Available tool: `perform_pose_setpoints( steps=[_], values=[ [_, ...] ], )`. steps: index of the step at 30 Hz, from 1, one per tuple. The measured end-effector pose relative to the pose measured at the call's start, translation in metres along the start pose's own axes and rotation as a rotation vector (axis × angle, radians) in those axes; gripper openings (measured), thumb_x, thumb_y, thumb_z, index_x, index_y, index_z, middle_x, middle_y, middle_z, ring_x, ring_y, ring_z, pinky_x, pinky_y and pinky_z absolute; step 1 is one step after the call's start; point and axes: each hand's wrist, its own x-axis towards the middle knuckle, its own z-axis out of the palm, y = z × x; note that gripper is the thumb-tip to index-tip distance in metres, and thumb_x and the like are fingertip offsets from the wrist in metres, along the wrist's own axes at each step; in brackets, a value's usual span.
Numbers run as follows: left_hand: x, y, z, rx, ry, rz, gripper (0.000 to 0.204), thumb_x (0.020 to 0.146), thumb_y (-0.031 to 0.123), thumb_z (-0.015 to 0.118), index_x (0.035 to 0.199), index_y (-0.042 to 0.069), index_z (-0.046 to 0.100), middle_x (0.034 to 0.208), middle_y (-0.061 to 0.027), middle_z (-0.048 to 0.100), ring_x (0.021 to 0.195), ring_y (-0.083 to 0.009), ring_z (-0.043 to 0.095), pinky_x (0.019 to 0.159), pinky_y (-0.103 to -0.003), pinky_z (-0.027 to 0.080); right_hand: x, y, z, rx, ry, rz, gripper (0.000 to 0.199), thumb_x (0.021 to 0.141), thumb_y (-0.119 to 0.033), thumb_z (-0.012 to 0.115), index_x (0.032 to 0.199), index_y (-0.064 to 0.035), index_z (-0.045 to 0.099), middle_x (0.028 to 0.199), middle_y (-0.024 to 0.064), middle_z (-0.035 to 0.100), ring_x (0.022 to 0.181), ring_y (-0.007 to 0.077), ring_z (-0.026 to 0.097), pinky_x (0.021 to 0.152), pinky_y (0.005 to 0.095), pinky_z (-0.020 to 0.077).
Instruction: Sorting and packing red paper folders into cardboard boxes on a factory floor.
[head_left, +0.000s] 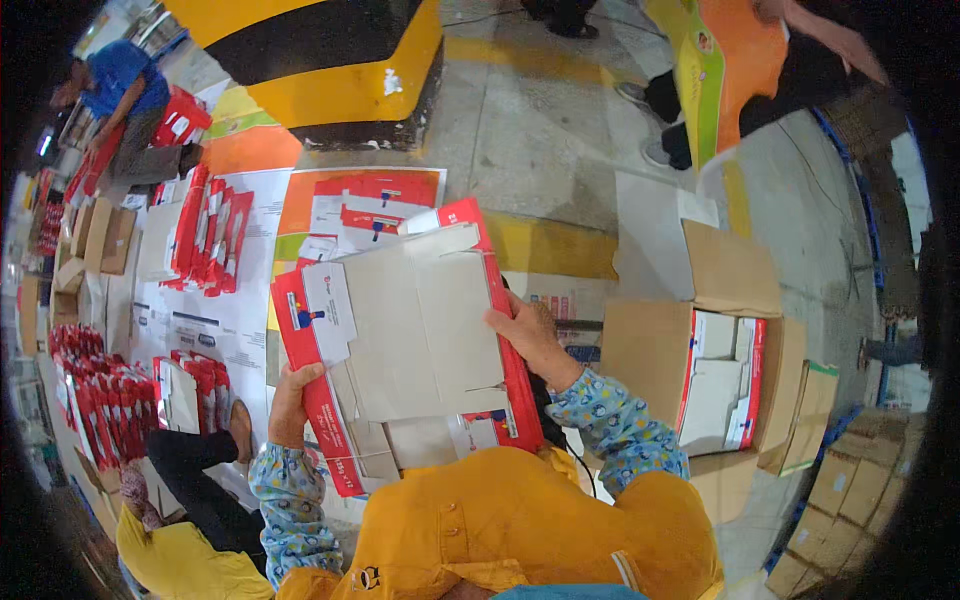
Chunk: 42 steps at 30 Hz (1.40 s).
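A stack of flattened red-and-white cartons [420,310], grey-brown board facing up, is held in front of my chest, tilted a little. My left hand [291,402] grips its left edge, thumb on top of the red border. On the opposite side, my right hand [534,342] is closed round the right edge, its fingers partly hidden behind the board. To the right stands an open cardboard box [648,345] with similar flat cartons [714,382] packed inside. More flat red cartons [375,200] lie on the sheet just beyond the held stack.
Bundles of red cartons [205,235] lie on the printed sheet [240,330] at left. One person in yellow [190,555] sits near left; another in blue [125,85] bends at far left. A yellow-black block [350,60] stands ahead. Stacked brown cardboard [850,490] is at right.
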Motion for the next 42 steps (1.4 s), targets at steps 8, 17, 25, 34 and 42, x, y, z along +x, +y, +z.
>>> perform_pose_setpoints(
  steps=[8, 17, 25, 34, 42],
  values=[
    [0.009, -0.007, -0.028, 0.018, 0.057, -0.020, 0.061, 0.076, 0.021, 0.075, 0.129, 0.002, 0.053, 0.111, -0.0062, 0.064, 0.097, -0.0175, 0.064, 0.085, -0.032, 0.053, 0.007, 0.016, -0.028, 0.209, 0.030, 0.035, 0.054, 0.088, -0.023, 0.072, 0.132, -0.0011, 0.052, 0.116, 0.0083, 0.063, 0.100, 0.0163, 0.061, 0.087, 0.0338, 0.0516],
    [0.043, -0.040, -0.046, -0.139, 0.086, -0.130, 0.055, 0.084, 0.040, 0.076, 0.123, 0.006, 0.059, 0.102, -0.0045, 0.068, 0.084, -0.0152, 0.068, 0.074, -0.031, 0.057, 0.010, 0.004, -0.042, 0.158, 0.100, 0.113, 0.050, 0.083, -0.020, 0.075, 0.126, -0.0028, 0.057, 0.114, 0.0098, 0.067, 0.100, 0.0199, 0.065, 0.091, 0.0348, 0.0529],
    [0.047, -0.068, -0.002, 0.216, 0.413, 0.315, 0.046, 0.091, 0.028, 0.071, 0.122, -0.001, 0.054, 0.110, -0.0084, 0.058, 0.090, -0.0158, 0.061, 0.073, -0.029, 0.054, 0.036, -0.031, -0.076, 0.055, 0.080, 0.149, 0.048, 0.085, -0.015, 0.070, 0.129, -0.0019, 0.054, 0.117, 0.0097, 0.064, 0.102, 0.0199, 0.064, 0.090, 0.0344, 0.0519],
    [0.016, -0.052, -0.036, 0.629, 0.055, 0.583, 0.031, 0.094, 0.011, 0.060, 0.125, 0.010, 0.061, 0.133, -0.0167, 0.041, 0.124, -0.0271, 0.046, 0.099, -0.033, 0.047, 0.048, 0.005, -0.101, 0.150, 0.063, 0.206, 0.046, 0.086, -0.018, 0.071, 0.126, -0.0014, 0.056, 0.112, 0.0096, 0.066, 0.097, 0.0199, 0.066, 0.085, 0.0345, 0.0542],
    [0.034, -0.095, -0.050, 1.326, 0.200, 1.279, 0.057, 0.079, 0.026, 0.077, 0.130, 0.024, 0.052, 0.140, -0.0142, 0.042, 0.135, -0.0338, 0.039, 0.115, -0.056, 0.025, 0.043, 0.009, -0.100, 0.140, 0.142, 0.251, 0.048, 0.085, -0.025, 0.072, 0.124, -0.0025, 0.058, 0.108, 0.0092, 0.067, 0.092, 0.0196, 0.066, 0.082, 0.0333, 0.0541]
  ],
)
